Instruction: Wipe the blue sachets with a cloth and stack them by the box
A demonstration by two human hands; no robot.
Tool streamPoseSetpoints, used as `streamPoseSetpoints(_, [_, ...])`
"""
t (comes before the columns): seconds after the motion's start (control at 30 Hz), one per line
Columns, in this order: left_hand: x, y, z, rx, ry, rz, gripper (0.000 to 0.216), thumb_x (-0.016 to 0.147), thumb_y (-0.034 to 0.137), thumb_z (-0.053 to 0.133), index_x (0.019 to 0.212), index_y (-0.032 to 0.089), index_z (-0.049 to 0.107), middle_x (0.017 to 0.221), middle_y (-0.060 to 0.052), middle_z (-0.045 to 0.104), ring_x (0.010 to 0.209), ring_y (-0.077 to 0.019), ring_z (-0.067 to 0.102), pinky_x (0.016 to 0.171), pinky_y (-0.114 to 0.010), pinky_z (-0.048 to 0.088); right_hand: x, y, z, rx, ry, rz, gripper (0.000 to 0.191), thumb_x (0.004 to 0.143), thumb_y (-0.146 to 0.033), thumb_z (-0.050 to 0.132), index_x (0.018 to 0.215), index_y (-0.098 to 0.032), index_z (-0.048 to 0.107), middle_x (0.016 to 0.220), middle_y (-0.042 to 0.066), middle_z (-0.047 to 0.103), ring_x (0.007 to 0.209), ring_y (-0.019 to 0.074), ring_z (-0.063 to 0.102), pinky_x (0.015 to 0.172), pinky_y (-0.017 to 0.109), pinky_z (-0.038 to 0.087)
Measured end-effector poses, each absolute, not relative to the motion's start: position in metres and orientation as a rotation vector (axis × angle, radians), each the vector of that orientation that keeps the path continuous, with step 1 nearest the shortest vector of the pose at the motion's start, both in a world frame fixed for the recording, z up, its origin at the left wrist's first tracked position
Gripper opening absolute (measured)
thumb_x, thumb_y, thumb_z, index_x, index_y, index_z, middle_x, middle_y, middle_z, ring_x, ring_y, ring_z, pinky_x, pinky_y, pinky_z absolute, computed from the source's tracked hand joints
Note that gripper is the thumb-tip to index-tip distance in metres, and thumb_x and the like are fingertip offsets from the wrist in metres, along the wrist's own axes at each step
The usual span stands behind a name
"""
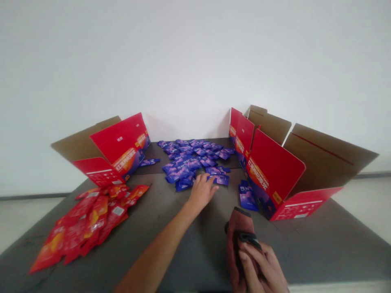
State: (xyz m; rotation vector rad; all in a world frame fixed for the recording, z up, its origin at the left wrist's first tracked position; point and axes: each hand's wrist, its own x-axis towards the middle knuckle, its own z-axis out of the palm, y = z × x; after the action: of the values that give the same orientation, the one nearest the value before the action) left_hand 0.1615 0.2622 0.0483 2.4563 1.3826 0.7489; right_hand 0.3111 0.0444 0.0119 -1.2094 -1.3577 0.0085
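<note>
My left hand reaches forward across the dark table and rests on the near edge of a heap of small purple sachets; its fingers are curled over the sachets, and what they grip is hidden. Close to me, my right hand is closed on a dark red pouch with a black clip at its top, held upright near the table's front edge. One larger purple packet lies beside the right-hand box.
A pile of red-orange sachets spreads over the left of the table. An open red and brown carton stands at the back left, another open carton at the right. A white wall rises behind.
</note>
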Motion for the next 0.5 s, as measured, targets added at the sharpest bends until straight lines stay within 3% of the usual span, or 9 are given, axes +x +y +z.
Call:
streamPoseSetpoints(0.23, [0.17, 0.301, 0.035, 2.682, 1.292, 0.463, 0.038, 0.096, 0.041, 0.068, 0.128, 0.02, 0.068, 0.123, -0.013, 0.066, 0.117, -0.0317, 0.059, 0.104, -0.043, 0.044, 0.301, 0.047, 0.016, -1.254, -1.314, 0.075, 0.017, 0.095, -0.032, 0.067, 0.106, -0.03, 0.08, 0.105, 0.006, 0.075, 0.093, 0.023, 0.073, 0.078, 0.032, 0.058])
streamPoseSetpoints(0.5, [0.186, 0.33, 0.036, 2.777, 1.196, 0.303, 0.046, 0.091, 0.045, 0.074, 0.13, 0.023, 0.065, 0.129, -0.013, 0.063, 0.122, -0.0309, 0.058, 0.103, -0.037, 0.043, 0.301, 0.053, 0.013, -1.258, -1.33, 0.032, 0.018, 0.096, -0.031, 0.066, 0.107, -0.03, 0.08, 0.104, 0.007, 0.075, 0.094, 0.0229, 0.074, 0.08, 0.032, 0.06])
